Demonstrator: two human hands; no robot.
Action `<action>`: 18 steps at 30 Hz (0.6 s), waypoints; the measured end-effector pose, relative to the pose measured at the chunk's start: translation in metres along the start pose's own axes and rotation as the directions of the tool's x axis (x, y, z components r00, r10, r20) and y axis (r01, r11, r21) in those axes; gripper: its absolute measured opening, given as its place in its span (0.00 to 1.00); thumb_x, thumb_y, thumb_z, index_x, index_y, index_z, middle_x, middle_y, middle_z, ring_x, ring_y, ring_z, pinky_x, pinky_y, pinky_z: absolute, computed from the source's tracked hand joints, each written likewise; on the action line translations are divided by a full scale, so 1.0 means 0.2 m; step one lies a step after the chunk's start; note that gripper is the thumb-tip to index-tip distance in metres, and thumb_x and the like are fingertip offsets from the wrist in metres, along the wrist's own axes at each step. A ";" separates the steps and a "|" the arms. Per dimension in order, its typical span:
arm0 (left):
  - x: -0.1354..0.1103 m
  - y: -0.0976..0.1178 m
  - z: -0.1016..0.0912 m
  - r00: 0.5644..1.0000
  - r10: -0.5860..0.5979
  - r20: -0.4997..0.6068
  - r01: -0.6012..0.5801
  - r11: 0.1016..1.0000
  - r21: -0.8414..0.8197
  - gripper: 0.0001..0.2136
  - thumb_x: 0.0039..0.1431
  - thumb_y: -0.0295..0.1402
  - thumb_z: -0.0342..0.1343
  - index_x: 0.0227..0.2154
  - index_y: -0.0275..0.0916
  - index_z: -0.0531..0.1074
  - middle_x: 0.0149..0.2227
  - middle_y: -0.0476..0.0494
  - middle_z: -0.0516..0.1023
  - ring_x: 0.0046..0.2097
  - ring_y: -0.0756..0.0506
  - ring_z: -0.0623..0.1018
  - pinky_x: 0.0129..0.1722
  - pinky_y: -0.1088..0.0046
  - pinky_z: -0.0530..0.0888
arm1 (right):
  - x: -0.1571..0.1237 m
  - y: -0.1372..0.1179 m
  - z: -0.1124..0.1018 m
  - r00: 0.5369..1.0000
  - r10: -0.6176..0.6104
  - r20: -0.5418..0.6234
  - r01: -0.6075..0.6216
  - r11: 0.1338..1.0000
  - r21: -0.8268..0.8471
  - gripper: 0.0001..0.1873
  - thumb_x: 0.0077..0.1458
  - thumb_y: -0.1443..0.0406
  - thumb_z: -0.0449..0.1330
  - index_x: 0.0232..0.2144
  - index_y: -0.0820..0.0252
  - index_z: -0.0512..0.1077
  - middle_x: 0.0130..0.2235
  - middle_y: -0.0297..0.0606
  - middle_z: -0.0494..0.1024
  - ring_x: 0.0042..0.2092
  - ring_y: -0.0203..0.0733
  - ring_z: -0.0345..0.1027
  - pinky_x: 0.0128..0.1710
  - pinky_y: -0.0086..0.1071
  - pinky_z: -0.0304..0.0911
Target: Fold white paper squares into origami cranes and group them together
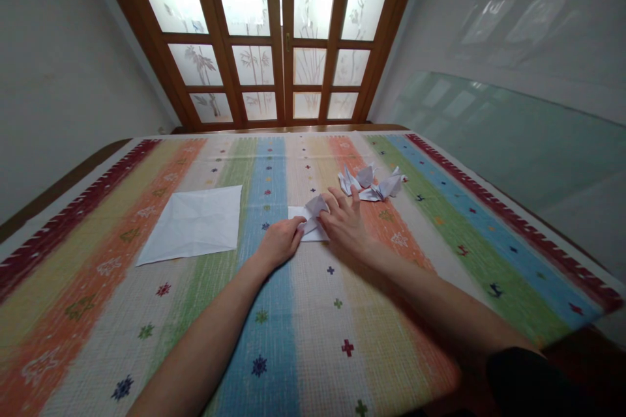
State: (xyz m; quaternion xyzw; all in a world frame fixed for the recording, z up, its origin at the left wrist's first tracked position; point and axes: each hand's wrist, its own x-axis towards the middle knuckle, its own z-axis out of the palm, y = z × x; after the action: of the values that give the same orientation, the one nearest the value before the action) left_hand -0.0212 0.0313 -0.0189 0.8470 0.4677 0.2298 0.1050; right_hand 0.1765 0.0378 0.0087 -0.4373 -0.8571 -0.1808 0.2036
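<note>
A partly folded sheet of white paper (313,229) lies on the striped tablecloth in front of me, with one flap raised. My left hand (282,239) pinches its left side between thumb and fingers. On the flap's right side rests my right hand (343,216), its fingers bent over the paper and the thumb side hidden; one finger sticks up. Just beyond that hand sit several folded white paper figures (374,182) with pointed tips, close together. Off to the left, a flat white paper sheet (198,221) with faint creases lies by itself.
The striped tablecloth (147,332) covers a large table with rounded wooden corners. Beyond its far edge stand wooden doors (281,78) with frosted panes. A pale glass panel (493,137) leans along the wall at the right. A white wall (63,52) rises on the left.
</note>
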 end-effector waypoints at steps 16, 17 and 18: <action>0.01 0.02 -0.02 0.999 0.006 0.050 -0.015 0.985 0.171 0.10 0.64 0.32 0.49 0.42 0.40 0.74 0.39 0.42 0.73 0.41 0.43 0.74 0.43 0.65 0.72 | -0.03 0.10 0.17 0.960 0.077 -0.268 0.089 0.827 0.555 0.23 0.59 0.65 0.57 0.56 0.54 0.60 0.46 0.43 0.74 0.42 0.43 0.71 0.42 0.39 0.69; 0.01 0.01 -0.01 0.999 0.022 0.035 -0.027 0.986 0.165 0.10 0.64 0.32 0.50 0.42 0.40 0.74 0.42 0.41 0.74 0.44 0.42 0.74 0.44 0.63 0.72 | -0.02 0.10 0.17 0.962 0.132 -0.238 0.045 0.787 0.615 0.23 0.59 0.64 0.58 0.56 0.54 0.60 0.44 0.42 0.75 0.39 0.41 0.71 0.39 0.37 0.69; 0.01 0.01 -0.01 0.999 0.040 0.020 -0.043 0.987 0.157 0.09 0.63 0.31 0.51 0.43 0.41 0.74 0.45 0.40 0.74 0.46 0.41 0.73 0.46 0.62 0.72 | -0.02 0.10 0.17 0.963 0.185 -0.194 -0.010 0.748 0.664 0.22 0.58 0.63 0.59 0.54 0.54 0.61 0.42 0.40 0.75 0.36 0.40 0.71 0.36 0.35 0.69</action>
State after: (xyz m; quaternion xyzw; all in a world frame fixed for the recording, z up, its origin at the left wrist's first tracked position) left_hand -0.0200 0.0326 -0.0160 0.8641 0.4657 0.1873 0.0370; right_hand 0.1879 0.0630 -0.0194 -0.3561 -0.8093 0.0896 0.4584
